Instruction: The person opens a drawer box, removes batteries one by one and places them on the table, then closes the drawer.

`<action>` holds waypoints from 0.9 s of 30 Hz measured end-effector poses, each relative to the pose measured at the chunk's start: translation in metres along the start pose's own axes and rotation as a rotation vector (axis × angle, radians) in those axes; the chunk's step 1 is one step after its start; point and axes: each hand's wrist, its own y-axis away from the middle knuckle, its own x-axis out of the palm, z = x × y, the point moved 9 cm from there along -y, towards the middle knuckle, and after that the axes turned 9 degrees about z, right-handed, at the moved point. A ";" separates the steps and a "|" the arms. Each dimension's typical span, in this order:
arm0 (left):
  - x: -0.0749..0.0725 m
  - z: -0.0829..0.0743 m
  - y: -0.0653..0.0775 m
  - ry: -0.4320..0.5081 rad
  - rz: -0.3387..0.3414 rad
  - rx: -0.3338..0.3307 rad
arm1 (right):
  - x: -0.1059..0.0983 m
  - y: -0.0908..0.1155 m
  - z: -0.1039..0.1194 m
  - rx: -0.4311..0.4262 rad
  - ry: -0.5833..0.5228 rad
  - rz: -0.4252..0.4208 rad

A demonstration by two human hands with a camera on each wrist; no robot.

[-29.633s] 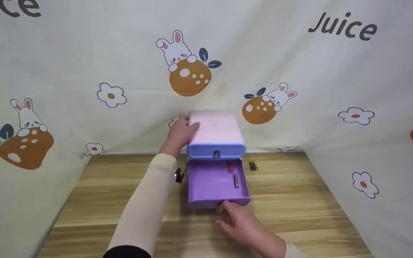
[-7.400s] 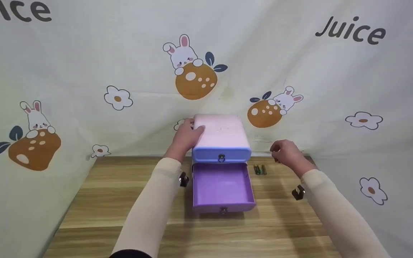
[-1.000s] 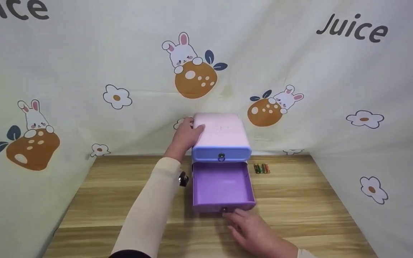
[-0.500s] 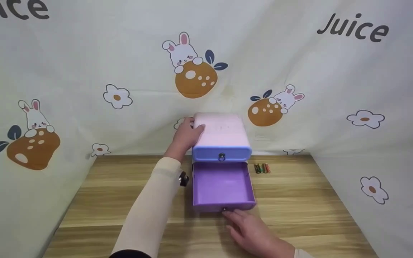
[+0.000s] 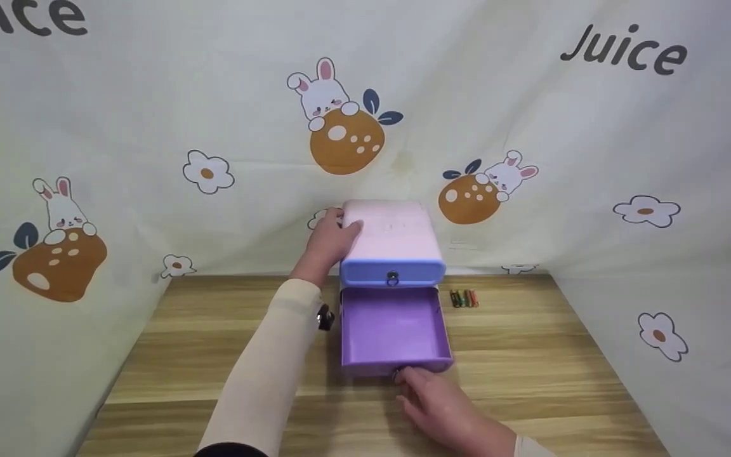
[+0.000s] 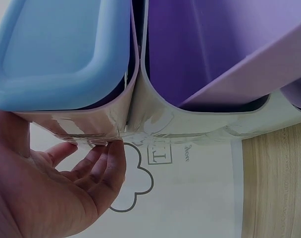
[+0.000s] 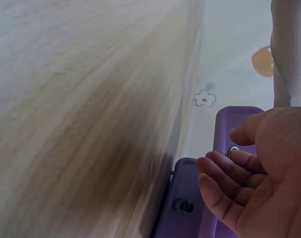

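At the back of the wood-grain tabletop [image 5: 200, 330], close to a cream cloth backdrop [image 5: 467, 76] printed with rabbits and flowers, stands a small pink-topped plastic drawer unit [image 5: 391, 231], its rounded blue drawer [image 5: 365, 273] closed (a little ring hangs on that front too). Below it, the shallow purple plastic drawer [image 5: 394, 324] is pulled out toward the person. The left hand [image 5: 330, 241] grips the unit's upper left edge, thumb on top and bent fingers against the side. The right hand [image 5: 438, 406] is at the purple drawer's front, fingers curled, one hooked in its metal ring pull [image 7: 233, 150], the thumb standing apart. Under that front, the right wrist view shows another purple drawer front [image 7: 185, 181]. Just right of the pulled-out drawer, four small cylindrical batteries [image 5: 467, 298], dark, green and red, lie side by side
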 end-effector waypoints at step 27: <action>0.000 -0.001 -0.001 -0.008 0.001 0.019 | -0.011 -0.006 0.001 -0.024 -0.026 -0.136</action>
